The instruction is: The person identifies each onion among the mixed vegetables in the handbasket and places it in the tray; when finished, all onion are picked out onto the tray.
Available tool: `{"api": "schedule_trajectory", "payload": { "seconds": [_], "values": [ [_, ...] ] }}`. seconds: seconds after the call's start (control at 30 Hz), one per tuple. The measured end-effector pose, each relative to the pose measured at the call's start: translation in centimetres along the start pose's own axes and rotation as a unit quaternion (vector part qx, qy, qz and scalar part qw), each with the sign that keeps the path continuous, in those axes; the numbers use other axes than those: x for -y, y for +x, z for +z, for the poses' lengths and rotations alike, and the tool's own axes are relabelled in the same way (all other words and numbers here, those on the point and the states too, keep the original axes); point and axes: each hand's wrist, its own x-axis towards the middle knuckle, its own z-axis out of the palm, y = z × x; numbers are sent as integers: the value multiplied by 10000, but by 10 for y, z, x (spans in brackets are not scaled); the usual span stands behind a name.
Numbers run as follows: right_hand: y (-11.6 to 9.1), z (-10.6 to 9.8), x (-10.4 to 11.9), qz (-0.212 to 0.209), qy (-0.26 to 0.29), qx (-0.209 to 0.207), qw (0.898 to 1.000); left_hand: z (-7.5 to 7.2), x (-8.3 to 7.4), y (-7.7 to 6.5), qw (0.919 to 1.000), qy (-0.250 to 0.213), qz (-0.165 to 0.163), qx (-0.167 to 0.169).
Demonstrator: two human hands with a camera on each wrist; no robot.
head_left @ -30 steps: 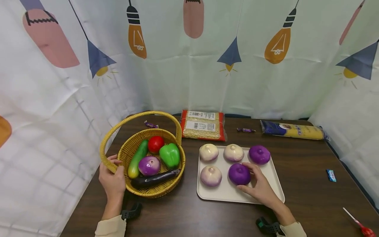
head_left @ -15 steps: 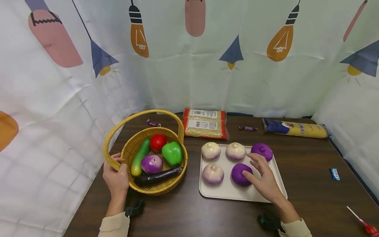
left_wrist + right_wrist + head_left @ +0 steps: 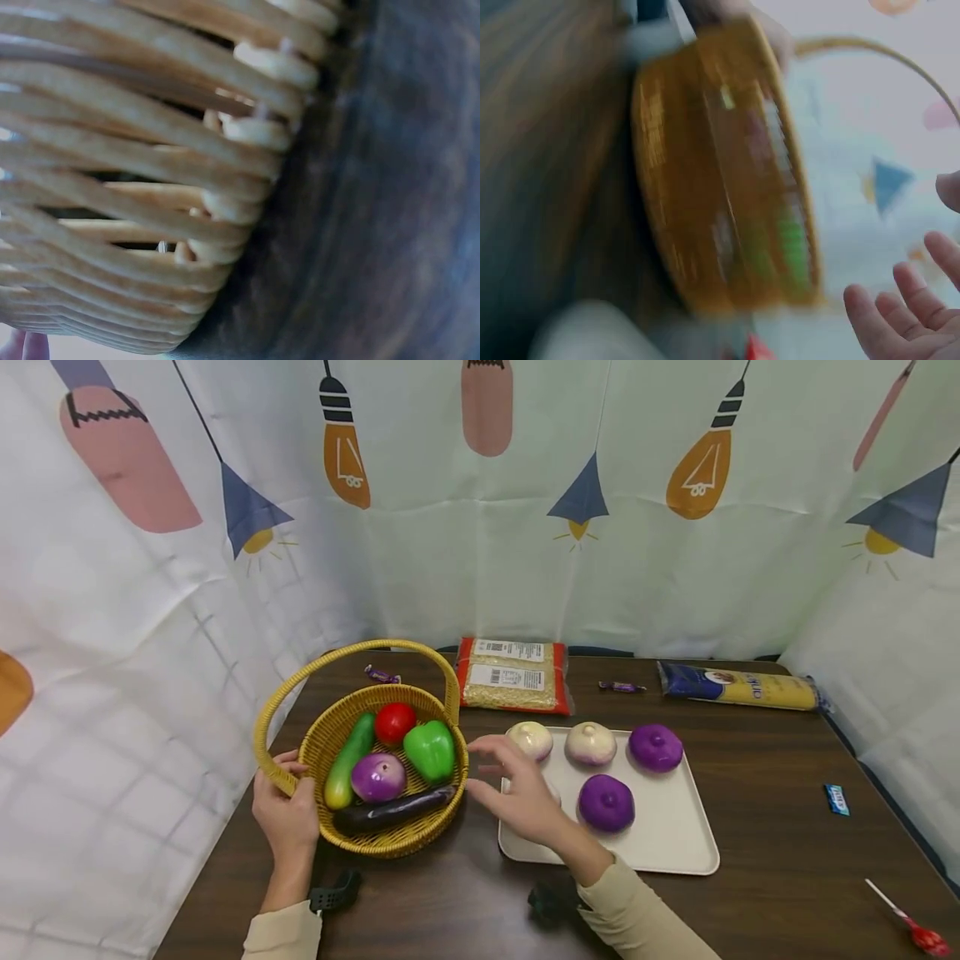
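At the left, the yellow wicker basket (image 3: 386, 847) holds a cucumber (image 3: 350, 762), a tomato (image 3: 394, 723), a green bell pepper (image 3: 431, 752), a long eggplant (image 3: 393, 810) and a round purple vegetable (image 3: 378, 777). My left hand (image 3: 287, 814) grips its left rim where the handle begins; the left wrist view shows woven wall (image 3: 135, 165) close up. Between basket and tray is my right hand (image 3: 522, 789), fingers loosely spread toward the basket's right rim and holding nothing. It half hides a round whitish vegetable (image 3: 553, 793).
The white tray (image 3: 675, 852) bears round whitish (image 3: 591, 744) and purple vegetables (image 3: 606, 803). Behind lie a bag of grain (image 3: 513, 675), a pasta pack (image 3: 742, 686) and purple-wrapped candies (image 3: 622, 687). A blue candy (image 3: 837, 799) and a lollipop (image 3: 918, 931) are at the right.
My right hand has let go of the purple round vegetable on the tray and moved left to the basket's right side. The left hand keeps its grip.
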Motion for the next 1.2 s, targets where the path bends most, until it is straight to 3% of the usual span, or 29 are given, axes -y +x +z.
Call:
{"api": "schedule_trajectory", "payload": {
  "seconds": [0.1,0.23,0.33,0.57,0.73,0.83,0.93,1.07,1.2],
  "values": [
    [15,37,1,13,-35,399,9992,-1,0,0,10000,-13,-27,17],
    [30,73,1,60,-578,697,9959,-2,-21,-3,10000,-30,-49,40],
    [41,89,2,341,-1001,780,9913,-3,-39,-6,9999,-44,-57,74],
    [66,105,-3,1237,-1368,1008,9777,-4,-42,-8,10000,6,-41,51],
    [75,115,-13,1624,-1560,1637,9605,-4,-44,-8,10000,-16,-29,46],
    [78,120,-17,1682,-1654,1844,9541,-5,-43,-8,9999,-93,-52,50],
    [79,121,-17,1749,-1654,1752,9547,-5,-39,-7,9999,-108,-68,63],
    [79,122,-16,1778,-1716,1576,9561,-4,-23,-6,10000,-30,-31,64],
    [77,123,-13,1490,-1890,1583,9576,-3,-5,-3,10000,83,44,29]
  ]
}}
